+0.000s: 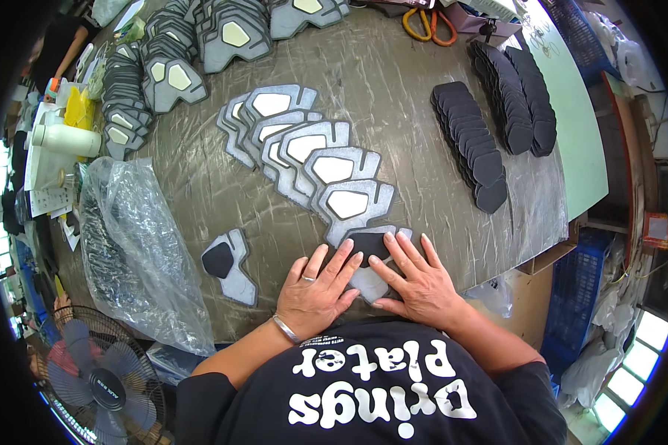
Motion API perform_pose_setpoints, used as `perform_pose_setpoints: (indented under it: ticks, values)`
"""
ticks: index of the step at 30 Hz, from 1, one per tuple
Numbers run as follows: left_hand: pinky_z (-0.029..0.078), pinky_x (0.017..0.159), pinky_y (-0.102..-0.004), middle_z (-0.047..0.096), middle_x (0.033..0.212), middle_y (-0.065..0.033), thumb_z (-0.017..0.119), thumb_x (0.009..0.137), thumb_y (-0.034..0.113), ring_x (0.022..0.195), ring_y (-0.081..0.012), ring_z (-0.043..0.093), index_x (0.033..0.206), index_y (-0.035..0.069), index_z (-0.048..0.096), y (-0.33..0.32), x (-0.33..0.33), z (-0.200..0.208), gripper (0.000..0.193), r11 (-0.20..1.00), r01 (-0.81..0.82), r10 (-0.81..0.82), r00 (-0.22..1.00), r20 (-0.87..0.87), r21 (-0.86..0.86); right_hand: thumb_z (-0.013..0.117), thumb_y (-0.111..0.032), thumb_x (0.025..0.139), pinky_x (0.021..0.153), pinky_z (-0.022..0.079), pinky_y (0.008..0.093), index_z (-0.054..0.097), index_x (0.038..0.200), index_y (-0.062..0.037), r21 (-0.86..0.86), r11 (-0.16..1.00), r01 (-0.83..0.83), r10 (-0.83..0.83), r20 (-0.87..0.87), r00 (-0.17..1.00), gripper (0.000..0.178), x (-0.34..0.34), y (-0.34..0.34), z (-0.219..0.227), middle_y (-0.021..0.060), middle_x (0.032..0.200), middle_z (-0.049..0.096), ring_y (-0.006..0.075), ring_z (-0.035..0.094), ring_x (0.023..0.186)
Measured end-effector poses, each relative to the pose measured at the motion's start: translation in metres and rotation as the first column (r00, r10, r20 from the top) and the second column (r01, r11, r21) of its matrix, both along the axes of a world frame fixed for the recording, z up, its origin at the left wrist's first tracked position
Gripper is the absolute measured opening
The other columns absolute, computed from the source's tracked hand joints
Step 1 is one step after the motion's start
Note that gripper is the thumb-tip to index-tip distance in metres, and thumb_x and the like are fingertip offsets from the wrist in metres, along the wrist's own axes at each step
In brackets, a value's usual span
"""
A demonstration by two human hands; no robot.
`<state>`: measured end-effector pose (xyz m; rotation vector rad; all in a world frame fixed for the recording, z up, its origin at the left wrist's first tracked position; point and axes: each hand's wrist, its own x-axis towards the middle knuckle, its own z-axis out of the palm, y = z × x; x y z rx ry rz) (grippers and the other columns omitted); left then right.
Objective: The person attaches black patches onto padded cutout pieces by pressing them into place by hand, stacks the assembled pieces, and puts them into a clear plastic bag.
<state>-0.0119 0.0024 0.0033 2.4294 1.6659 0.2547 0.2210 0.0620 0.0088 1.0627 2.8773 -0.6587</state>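
While left hand and right hand touch a grey piece spread-fingered, overlapping pieces and black stacks lie beyond

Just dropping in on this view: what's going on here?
A person's left hand and right hand lie spread on a grey, dark-edged cut-out piece, fingertips around the flat black patch on it. To their left lies a similar grey cut-out with a black patch. Beyond the hands runs an overlapping row of grey cut-outs with whitish patches; farther right are three fanned stacks of flat black pieces.
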Motion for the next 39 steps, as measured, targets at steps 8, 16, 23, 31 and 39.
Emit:
perform_pose_setpoints:
  ticks: [8,16,23,31,39]
  values:
    - [0.035,0.105,-0.0464,0.043,0.152,-0.0038,0.063,0.087,0.042,0.133,-0.0262,0.043,0.138,0.018,0.056,-0.006,0.000,0.000,0.056,1.000,0.009,-0.008,0.999,-0.046,0.018,0.069,-0.052,0.083,0.114,0.025,0.0579,0.057,0.134,-0.0157,0.121,0.993,0.018,-0.013,-0.043,0.999,0.064,-0.010,-0.001,0.010,0.0162,0.148,0.043,0.0328,0.040,0.139]
    - [0.034,0.106,-0.0457,0.046,0.147,-0.0109,0.071,0.081,0.040,0.131,-0.0295,0.045,0.137,0.014,0.056,-0.008,0.002,-0.005,0.064,0.997,-0.052,0.044,0.990,0.132,0.053,0.080,-0.024,0.077,0.105,0.038,0.0503,0.062,0.112,-0.0062,0.094,0.932,0.350,-0.310,-0.293,0.904,0.044,-0.013,0.031,0.010,0.0106,0.124,0.059,0.0298,0.054,0.120]
    - [0.051,0.091,-0.0313,0.067,0.116,-0.0105,0.072,0.086,0.003,0.104,-0.0185,0.064,0.130,0.000,0.056,-0.011,-0.010,0.000,0.047,0.794,-0.140,0.602,0.048,0.797,-0.592,0.075,-0.012,0.086,0.079,0.053,0.0316,0.060,0.117,-0.0013,-0.562,0.819,0.115,-0.478,-0.560,0.677,0.036,-0.035,0.019,0.005,0.0130,0.104,0.069,0.0227,0.069,0.093]
    - [0.050,0.090,-0.0366,0.065,0.117,-0.0150,0.068,0.085,0.003,0.103,-0.0233,0.063,0.131,0.000,0.058,-0.054,-0.137,0.023,0.046,0.653,-0.677,0.722,0.420,0.550,-0.339,0.073,-0.017,0.082,0.090,0.048,0.0440,0.059,0.124,0.0016,0.240,0.624,0.744,-0.590,-0.480,0.650,0.048,0.033,0.100,0.002,0.0191,0.119,0.058,0.0385,0.058,0.108]
    - [0.039,0.104,-0.0457,0.054,0.132,-0.0150,0.075,0.078,0.017,0.123,-0.0355,0.048,0.126,0.004,0.060,0.011,-0.038,0.016,0.053,0.935,-0.339,0.286,0.897,0.338,0.107,0.070,-0.017,0.086,0.077,0.053,0.0400,0.069,0.103,-0.0030,0.161,0.497,0.853,-0.775,-0.359,0.519,0.022,0.080,0.128,-0.001,0.0132,0.101,0.064,0.0318,0.066,0.086]
